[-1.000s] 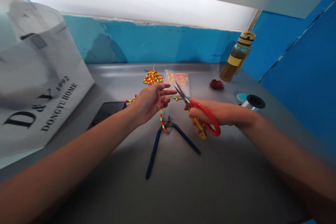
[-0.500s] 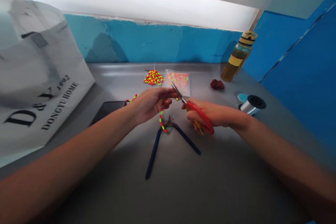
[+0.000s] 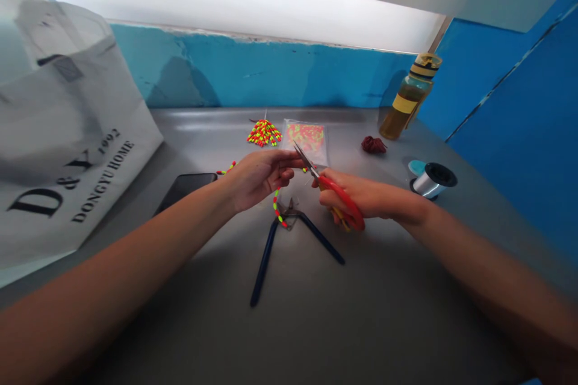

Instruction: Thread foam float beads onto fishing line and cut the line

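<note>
My right hand (image 3: pixel 350 192) grips red-handled scissors (image 3: pixel 341 195), their pointed blades angled up and left at my left fingertips. My left hand (image 3: pixel 266 174) reaches in with its palm partly turned up, the first fingers stretched toward the blades and the others curled. A strand of red and yellow-green beads (image 3: pixel 277 207) runs down from under it; the fingers seem closed on the strand's end, though the grip itself is partly hidden. Below lie blue-handled pliers (image 3: pixel 293 214) on the table, handles spread toward me, with the strand's lower end touching their head.
At the back are a bunch of beaded strands (image 3: pixel 264 133) and a clear bag of beads (image 3: pixel 307 135). To the right stand a bottle (image 3: pixel 406 102), a dark red bundle (image 3: pixel 374 145) and a wire spool (image 3: pixel 428 181). A phone (image 3: pixel 185 187) and white bag (image 3: pixel 85 114) are left.
The scissors and my right hand have shifted very slightly left, closer to my left fingertips. Everything else looks the same.
</note>
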Motion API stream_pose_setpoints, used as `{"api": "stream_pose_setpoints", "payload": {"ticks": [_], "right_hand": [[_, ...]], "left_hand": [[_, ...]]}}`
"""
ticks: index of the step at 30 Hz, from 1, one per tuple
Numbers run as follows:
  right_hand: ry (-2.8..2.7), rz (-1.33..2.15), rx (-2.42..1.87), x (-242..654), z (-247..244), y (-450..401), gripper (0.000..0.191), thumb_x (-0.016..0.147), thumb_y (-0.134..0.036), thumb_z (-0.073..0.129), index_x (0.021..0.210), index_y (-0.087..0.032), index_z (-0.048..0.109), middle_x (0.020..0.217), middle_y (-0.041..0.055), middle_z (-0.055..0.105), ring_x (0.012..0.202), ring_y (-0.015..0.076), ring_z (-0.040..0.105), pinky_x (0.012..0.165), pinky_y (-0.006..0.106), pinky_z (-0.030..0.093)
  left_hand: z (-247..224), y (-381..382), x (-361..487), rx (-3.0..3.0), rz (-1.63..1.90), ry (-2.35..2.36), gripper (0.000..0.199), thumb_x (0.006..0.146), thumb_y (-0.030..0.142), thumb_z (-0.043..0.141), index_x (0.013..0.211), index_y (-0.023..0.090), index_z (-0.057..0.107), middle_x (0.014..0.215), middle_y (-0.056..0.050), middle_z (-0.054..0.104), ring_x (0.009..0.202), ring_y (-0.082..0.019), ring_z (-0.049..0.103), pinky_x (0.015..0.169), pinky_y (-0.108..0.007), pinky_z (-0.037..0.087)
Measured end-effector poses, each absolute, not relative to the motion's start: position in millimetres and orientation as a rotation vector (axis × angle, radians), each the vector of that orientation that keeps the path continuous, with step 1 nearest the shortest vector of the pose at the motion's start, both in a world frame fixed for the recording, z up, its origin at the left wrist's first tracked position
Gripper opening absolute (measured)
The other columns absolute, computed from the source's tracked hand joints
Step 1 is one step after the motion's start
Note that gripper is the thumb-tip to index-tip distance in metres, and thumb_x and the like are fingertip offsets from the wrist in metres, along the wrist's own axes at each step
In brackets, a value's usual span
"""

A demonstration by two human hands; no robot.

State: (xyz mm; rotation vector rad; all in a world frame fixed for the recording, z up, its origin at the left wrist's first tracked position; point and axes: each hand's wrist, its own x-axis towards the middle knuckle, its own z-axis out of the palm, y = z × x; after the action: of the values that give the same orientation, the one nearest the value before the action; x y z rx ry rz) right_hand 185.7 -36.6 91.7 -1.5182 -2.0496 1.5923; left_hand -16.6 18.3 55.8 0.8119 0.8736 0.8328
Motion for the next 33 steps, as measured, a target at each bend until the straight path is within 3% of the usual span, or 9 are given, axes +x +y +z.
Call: {"api": "stream_pose_setpoints", "payload": {"ticks": [11, 23, 33], "right_hand": [[-2.043, 1.616, -1.504, 186.0, 90.3, -36.0, 0.037, 0.087, -0.025, 0.052, 0.123, -0.018, 0.041, 0.065, -0.0042, 0.056, 0.055, 0.015, 0.062, 0.043, 0.022, 0.045], [-2.08, 1.555, -1.462, 184.7, 89.0, -37.1, 0.021, 0.086, -0.023, 0.053, 0.105, -0.02, 0.044, 0.066, -0.0039, 0.055, 0.056, 0.0143, 0.058, 0.046, 0.024, 0.041], [-2.165, 1.35, -1.583, 178.1, 86.8, -42.2, 0.027, 0.088, -0.038, 0.055, 0.104, -0.021, 0.043, 0.073, -0.0001, 0.058, 0.063, 0.0172, 0.058, 0.052, 0.027, 0.04]], "left_hand": [[54.6, 18.8, -16.3, 0.829, 0.834, 0.855, 0.017, 0.088, 0.012, 0.059, 0.09, 0.011, 0.075, 0.099, -0.015, 0.075, 0.051, -0.007, 0.049, 0.045, -0.018, 0.043], [44.9, 16.9, -16.1, 0.964, 0.888, 0.874, 0.009, 0.084, 0.018, 0.072, 0.089, 0.014, 0.078, 0.105, -0.015, 0.074, 0.052, -0.004, 0.045, 0.045, -0.016, 0.039], [50.3, 14.7, -16.7, 0.954, 0.9, 0.904, 0.006, 0.083, 0.016, 0.072, 0.085, 0.015, 0.077, 0.096, -0.012, 0.075, 0.054, -0.005, 0.048, 0.049, -0.017, 0.044]]}}
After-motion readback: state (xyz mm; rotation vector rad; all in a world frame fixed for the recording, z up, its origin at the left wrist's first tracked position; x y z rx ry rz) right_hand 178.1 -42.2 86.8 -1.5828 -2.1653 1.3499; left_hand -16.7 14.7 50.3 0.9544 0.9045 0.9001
